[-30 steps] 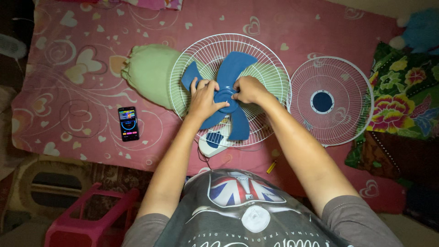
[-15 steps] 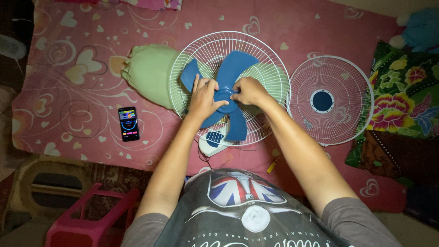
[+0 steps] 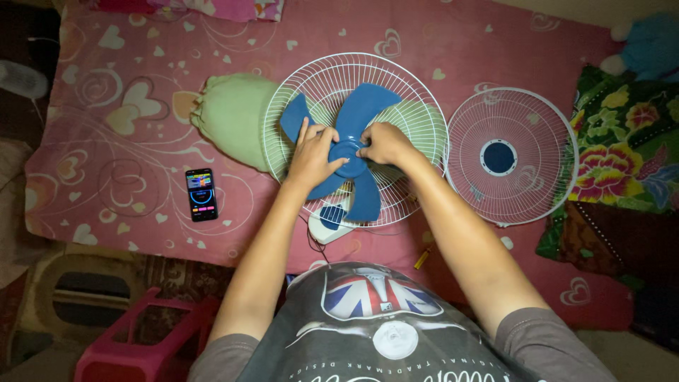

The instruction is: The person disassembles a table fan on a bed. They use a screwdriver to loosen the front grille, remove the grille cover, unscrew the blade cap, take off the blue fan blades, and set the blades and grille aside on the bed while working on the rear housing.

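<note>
2 hands on a blue fan blade

The left hand and right hand both grip the blue fan blade, which lies in the white fan cage.

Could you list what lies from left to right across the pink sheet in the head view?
Smartphone → green cloth bag → left hand → blue fan blade hub → right hand → detached white fan grille → floral cushion.
</note>
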Demonstrator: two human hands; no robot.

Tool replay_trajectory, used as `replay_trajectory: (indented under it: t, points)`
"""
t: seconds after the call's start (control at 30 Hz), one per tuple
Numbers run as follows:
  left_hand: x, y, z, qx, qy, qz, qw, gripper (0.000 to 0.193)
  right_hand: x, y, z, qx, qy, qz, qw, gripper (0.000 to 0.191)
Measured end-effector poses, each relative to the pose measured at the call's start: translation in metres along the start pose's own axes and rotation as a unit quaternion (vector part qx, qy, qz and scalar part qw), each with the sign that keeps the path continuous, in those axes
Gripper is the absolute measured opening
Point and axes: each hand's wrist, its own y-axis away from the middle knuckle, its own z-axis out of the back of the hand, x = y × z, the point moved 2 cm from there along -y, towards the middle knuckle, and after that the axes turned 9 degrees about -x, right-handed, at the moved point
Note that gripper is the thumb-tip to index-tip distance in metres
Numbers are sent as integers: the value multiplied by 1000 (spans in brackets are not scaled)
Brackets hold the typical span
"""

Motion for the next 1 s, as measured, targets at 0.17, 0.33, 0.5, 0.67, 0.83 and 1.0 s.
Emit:
replay_trajectory:
  t: [0.17, 0.33, 0.5, 0.67, 0.83, 1.0]
  points:
    - [-12, 0, 2, -3, -2, 25, 1000, 56, 2, 6, 2, -1, 7, -8, 1000, 44]
    - [-27, 0, 19, -6, -1, 29, 1000, 54, 6, 14, 4, -6, -26, 2, 1000, 42]
    - [-55, 9, 48, 12, 0, 17, 1000, 49, -4, 34, -2, -9, -93, 24, 995, 36]
    - [-72, 38, 82, -103, -5, -30, 994, 44, -38, 74, -9, -68, -229, 65, 969, 38]
    - [-50, 79, 73, -133, 106, 161, 972, 41, -57, 132, -26, -180, -265, -24, 947, 37]
    - [-36, 104, 7, 52, 505, 405, 760, 44, -45, 180, -33, -256, -286, -46, 922, 32]
